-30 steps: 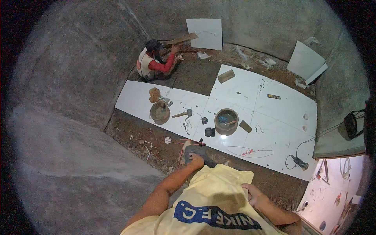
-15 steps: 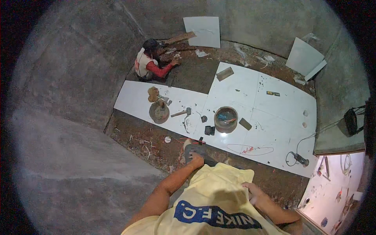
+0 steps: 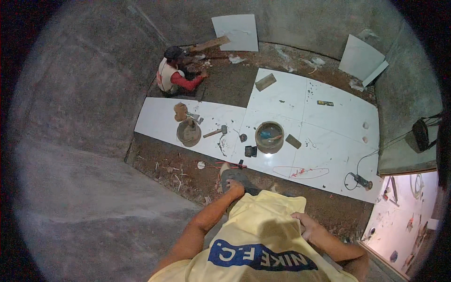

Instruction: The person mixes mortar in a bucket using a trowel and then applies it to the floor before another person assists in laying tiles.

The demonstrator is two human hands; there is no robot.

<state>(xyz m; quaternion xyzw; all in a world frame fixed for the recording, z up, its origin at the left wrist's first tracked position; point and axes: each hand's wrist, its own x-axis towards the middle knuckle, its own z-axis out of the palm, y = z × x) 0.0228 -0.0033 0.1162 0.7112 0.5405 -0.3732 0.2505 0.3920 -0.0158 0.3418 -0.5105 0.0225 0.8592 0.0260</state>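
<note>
While the left hand (image 3: 236, 189) rests, the right (image 3: 308, 226) touches the shirt (image 3: 256, 211).

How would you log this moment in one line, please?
left hand: on dark-clothed leg; right hand: against yellow shirt; co-worker: crouching; mallet: lying on white tiling

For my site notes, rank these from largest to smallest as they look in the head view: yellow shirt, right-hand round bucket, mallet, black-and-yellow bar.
1. Yellow shirt, though its nearness enlarges it
2. Right-hand round bucket
3. Mallet
4. Black-and-yellow bar
</note>
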